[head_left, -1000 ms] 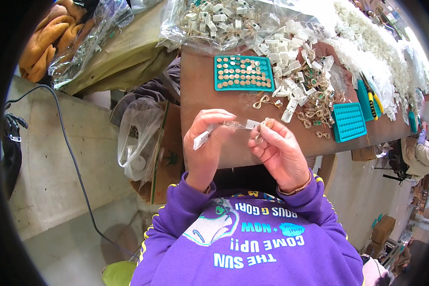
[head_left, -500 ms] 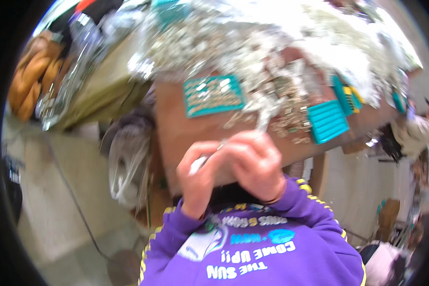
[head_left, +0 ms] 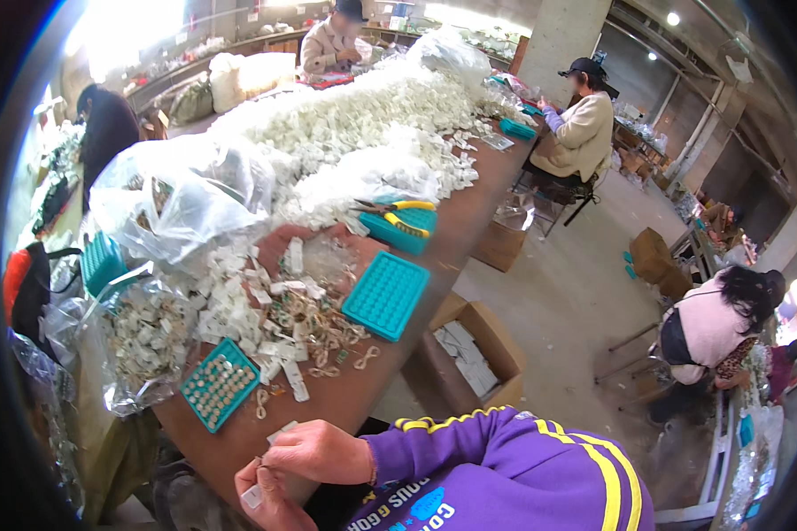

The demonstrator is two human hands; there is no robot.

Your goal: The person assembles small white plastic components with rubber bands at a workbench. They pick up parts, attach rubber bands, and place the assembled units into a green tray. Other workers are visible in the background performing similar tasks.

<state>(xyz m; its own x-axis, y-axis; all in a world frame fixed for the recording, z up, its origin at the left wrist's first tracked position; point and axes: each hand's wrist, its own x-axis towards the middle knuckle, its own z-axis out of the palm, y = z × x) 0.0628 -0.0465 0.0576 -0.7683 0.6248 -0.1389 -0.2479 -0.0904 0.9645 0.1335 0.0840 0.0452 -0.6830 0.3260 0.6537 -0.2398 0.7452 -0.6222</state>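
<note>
At the near edge of the table my left hand [head_left: 274, 503] is closed, with a small white card [head_left: 251, 496] between its fingers. My right hand [head_left: 323, 451] is pinched shut right above it, the fingertips of both hands meeting. A second white piece [head_left: 283, 432] sticks out past the right fingers; whatever joins the two is too small to make out. Just beyond my hands lies a teal tray [head_left: 220, 385] filled with small round pieces. Beside it are loose white cards [head_left: 294, 380] and a tangle of thin beige cords [head_left: 314, 320].
An empty-looking teal tray [head_left: 386, 296] and yellow-handled pliers [head_left: 398, 212] on another teal tray lie farther right. A large heap of white pieces [head_left: 345, 133] covers the far table. Clear plastic bags [head_left: 186, 190] stand left. An open cardboard box [head_left: 496, 341] sits right. Several people work around.
The view has swung up and to the right, showing more of the room. My hands now appear lower left, still together at the fingertips. The earlier frame is blurred.
</note>
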